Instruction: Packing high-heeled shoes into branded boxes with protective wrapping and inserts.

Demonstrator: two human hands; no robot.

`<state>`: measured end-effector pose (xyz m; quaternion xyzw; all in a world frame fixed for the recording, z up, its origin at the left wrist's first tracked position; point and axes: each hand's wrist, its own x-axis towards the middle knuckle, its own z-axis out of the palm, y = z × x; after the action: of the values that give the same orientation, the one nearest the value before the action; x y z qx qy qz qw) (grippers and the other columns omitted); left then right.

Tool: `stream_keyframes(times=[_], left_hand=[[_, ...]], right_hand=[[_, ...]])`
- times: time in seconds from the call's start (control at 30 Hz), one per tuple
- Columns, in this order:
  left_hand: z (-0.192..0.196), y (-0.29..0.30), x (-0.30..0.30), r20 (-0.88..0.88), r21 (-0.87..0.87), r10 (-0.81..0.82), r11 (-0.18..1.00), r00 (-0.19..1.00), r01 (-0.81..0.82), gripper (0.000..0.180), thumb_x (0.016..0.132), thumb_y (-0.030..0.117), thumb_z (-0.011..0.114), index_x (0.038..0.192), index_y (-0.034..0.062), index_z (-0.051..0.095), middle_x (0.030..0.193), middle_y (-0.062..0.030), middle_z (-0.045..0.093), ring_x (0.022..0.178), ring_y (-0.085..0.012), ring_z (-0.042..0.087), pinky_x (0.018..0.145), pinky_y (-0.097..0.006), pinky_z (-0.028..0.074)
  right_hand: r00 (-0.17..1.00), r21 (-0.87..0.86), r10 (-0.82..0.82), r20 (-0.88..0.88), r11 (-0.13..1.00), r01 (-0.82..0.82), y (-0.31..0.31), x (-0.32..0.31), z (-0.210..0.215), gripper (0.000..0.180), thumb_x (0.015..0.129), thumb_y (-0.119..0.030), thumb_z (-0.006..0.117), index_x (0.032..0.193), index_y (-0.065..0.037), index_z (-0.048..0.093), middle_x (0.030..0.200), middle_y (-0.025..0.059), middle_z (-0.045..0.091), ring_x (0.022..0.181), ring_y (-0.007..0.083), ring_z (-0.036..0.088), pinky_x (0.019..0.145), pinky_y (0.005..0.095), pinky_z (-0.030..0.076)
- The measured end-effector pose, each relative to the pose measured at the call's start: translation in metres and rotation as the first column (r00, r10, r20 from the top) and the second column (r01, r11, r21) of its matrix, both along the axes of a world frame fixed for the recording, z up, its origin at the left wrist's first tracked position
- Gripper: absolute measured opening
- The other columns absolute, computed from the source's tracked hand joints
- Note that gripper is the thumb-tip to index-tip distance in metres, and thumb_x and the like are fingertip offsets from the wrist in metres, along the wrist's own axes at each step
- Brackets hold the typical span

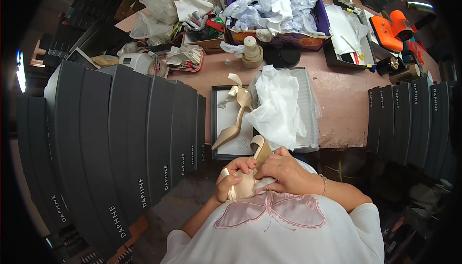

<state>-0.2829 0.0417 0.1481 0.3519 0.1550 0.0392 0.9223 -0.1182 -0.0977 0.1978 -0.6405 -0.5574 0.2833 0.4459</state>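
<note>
Tabletop: I see a worn pink tabletop (344,105), cluttered along its far side, with bare surface right of centre.
Room: dim workshop; a fanned stack of dark shoe boxes (120,138) fills my left, a second dark stack (409,119) stands at the right.
Far clutter: a purple bin (321,18) heaped with white tissue, clear plastic bags (154,4), an orange tool (392,30), a beige tape roll (251,54).
Open box: a dark-rimmed shoe box (214,119) lies open at the near edge, crumpled white tissue paper (276,105) spilling over its right half.
Shoe in box: a beige heeled shoe (236,119) lies on the liner, long axis diagonal, toe near-left, ribbon-tied heel end far-right.
Held shoe: a second beige shoe (248,179) is below the tabletop edge, close to the person's chest; long axis runs near-left to far-right, its open heel end up toward the box.
Left hand (231,179): fingers curled round the held shoe's lower left side, closed on it.
Right hand (286,170): fingers wrapped over the shoe's right side, pressing a bit of white tissue to it.
Open room: free tabletop only right of the open box; the left stack sits just beside the box.
</note>
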Motion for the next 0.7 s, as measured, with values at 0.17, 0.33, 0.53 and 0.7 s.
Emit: stream_keyframes(times=[0.17,0.33,0.53,0.7], left_hand=[[0.005,0.002,0.002,-0.062,-0.085,0.025,0.996,0.998,-0.031,0.024,0.074,0.019,0.052,0.091,0.0014,0.054,0.111,-0.0135,0.053,0.114,-0.0269,0.046,0.107,-0.039,0.030],[-0.009,0.004,-0.002,-0.061,-0.034,0.148,0.988,0.987,-0.151,0.019,0.073,0.017,0.053,0.085,0.0025,0.055,0.102,-0.0115,0.056,0.114,-0.0271,0.045,0.106,-0.040,0.030],[-0.008,0.004,-0.004,-0.078,-0.046,0.160,0.985,0.984,-0.164,0.016,0.073,0.015,0.053,0.084,0.0030,0.054,0.101,-0.0109,0.055,0.115,-0.0266,0.044,0.107,-0.039,0.030],[-0.004,0.002,-0.004,-0.079,-0.060,0.160,0.985,0.984,-0.165,0.016,0.074,0.014,0.052,0.085,0.0032,0.054,0.102,-0.0112,0.055,0.115,-0.0263,0.044,0.107,-0.039,0.030]], right_hand=[[0.930,-0.152,-0.183,-0.318,0.978,0.141,0.005,0.004,0.013,0.021,0.079,-0.016,0.072,0.095,-0.007,0.061,0.087,0.0078,0.062,0.080,0.0243,0.060,0.079,0.0342,0.041],[0.932,-0.117,-0.246,-0.265,0.968,0.222,-0.005,0.018,0.007,0.017,0.083,-0.015,0.069,0.096,-0.006,0.062,0.087,0.0086,0.063,0.083,0.0240,0.061,0.081,0.0319,0.044],[0.994,0.093,-0.058,-0.097,0.993,0.067,-0.004,0.011,0.002,0.015,0.082,-0.017,0.071,0.092,-0.009,0.063,0.080,0.0046,0.062,0.075,0.0223,0.057,0.082,0.0340,0.038],[0.998,0.191,0.017,-0.054,0.982,-0.007,0.000,-0.001,-0.002,0.017,0.079,-0.018,0.073,0.091,-0.011,0.064,0.077,0.0017,0.058,0.075,0.0204,0.055,0.082,0.0341,0.037]])
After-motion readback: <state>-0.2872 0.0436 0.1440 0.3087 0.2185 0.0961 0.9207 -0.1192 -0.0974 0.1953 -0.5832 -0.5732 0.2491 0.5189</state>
